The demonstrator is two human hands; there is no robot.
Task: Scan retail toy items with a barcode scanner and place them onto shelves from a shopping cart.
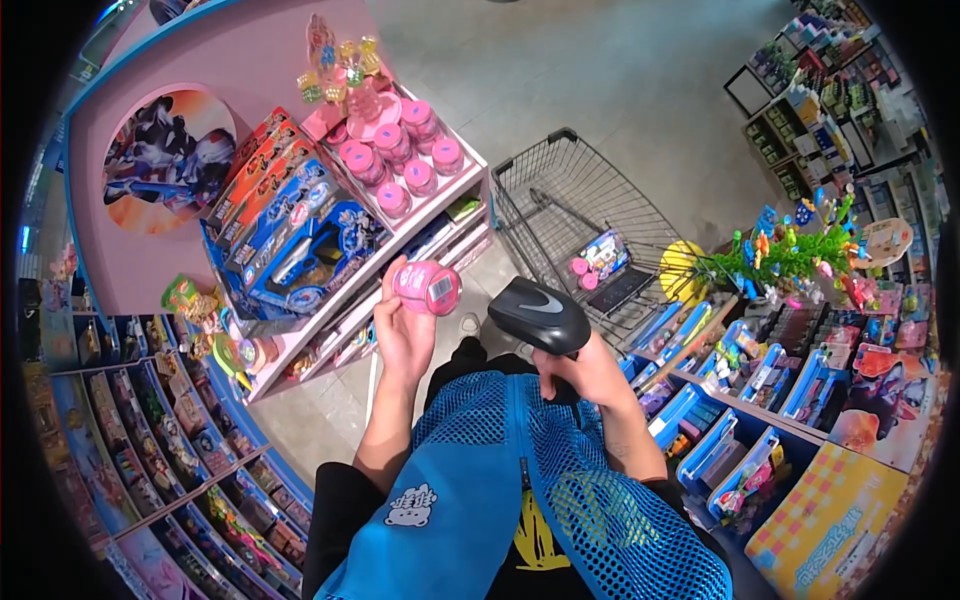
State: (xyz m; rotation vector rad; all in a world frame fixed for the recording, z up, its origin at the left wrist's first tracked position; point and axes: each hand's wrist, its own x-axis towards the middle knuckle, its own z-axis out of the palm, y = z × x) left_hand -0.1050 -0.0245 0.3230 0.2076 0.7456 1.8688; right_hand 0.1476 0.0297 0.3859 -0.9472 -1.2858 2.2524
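Note:
My left hand (406, 330) grips a small pink jar (425, 288) with a clear base, tilted so that a white barcode label on its end faces up. In my right hand (581, 373) is a black handheld barcode scanner (541, 315), its head pointing left towards the jar with a gap between them. Most of the scanner's handle is hidden by my fingers. Similar pink-lidded jars (391, 142) stand together on the white display shelf (442, 196) beyond my left hand.
A wire shopping cart (577, 195) stands ahead, holding pink jars (583, 274) and a boxed item (604, 253). Boxed toys (300, 247) fill the display's left side. Blue bins of small goods (720, 450) line the right; shelves of packets (172, 442) curve along the left.

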